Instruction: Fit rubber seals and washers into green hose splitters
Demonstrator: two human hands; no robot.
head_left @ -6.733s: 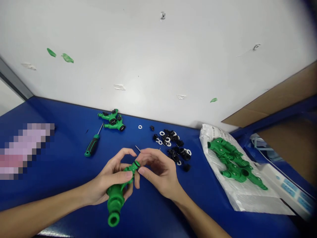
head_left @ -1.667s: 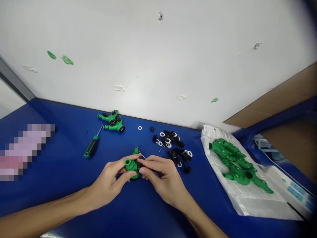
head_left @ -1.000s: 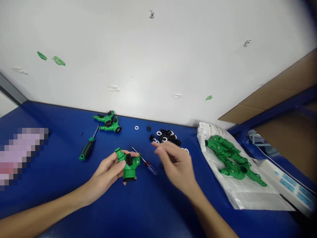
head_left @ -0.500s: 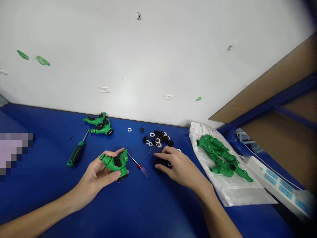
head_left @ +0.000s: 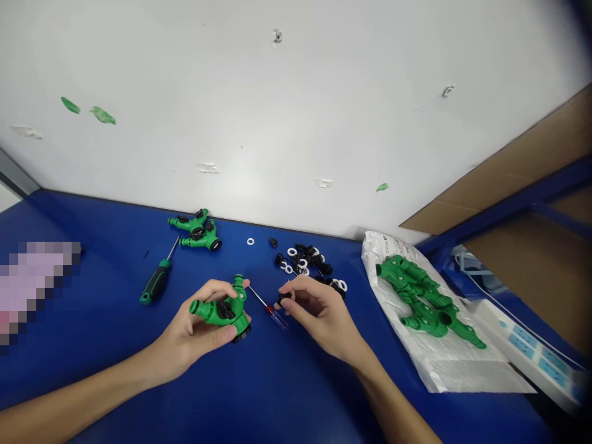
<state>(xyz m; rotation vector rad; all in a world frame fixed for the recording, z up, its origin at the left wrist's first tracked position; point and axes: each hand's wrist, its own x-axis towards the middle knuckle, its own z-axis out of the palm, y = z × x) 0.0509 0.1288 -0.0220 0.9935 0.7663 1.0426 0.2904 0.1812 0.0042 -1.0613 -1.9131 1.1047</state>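
My left hand (head_left: 197,324) is wrapped round a green Y-shaped hose splitter (head_left: 222,311), which has a black lever on one branch and a black collar at its lower end. Between the thumb and fingertips of my right hand (head_left: 321,314) is a small black plastic part (head_left: 284,296), partly hidden by the fingers. A small screwdriver with a red and clear purple handle (head_left: 276,316) lies on the table between both hands. Just beyond my right hand is a loose pile of black parts (head_left: 305,256) and white rings (head_left: 302,264).
Two green splitters (head_left: 200,235) lie at the back left beside a green-and-black screwdriver (head_left: 157,280). On the right, several green splitter bodies (head_left: 425,296) rest on a white plastic bag (head_left: 467,370). A power strip (head_left: 527,345) is beyond it. A white wall (head_left: 287,123) bounds the back.
My right hand has lifted a small black part from the pile and moved left towards the splitter. My left hand still holds the splitter, slightly turned. The whole view has shifted a little.
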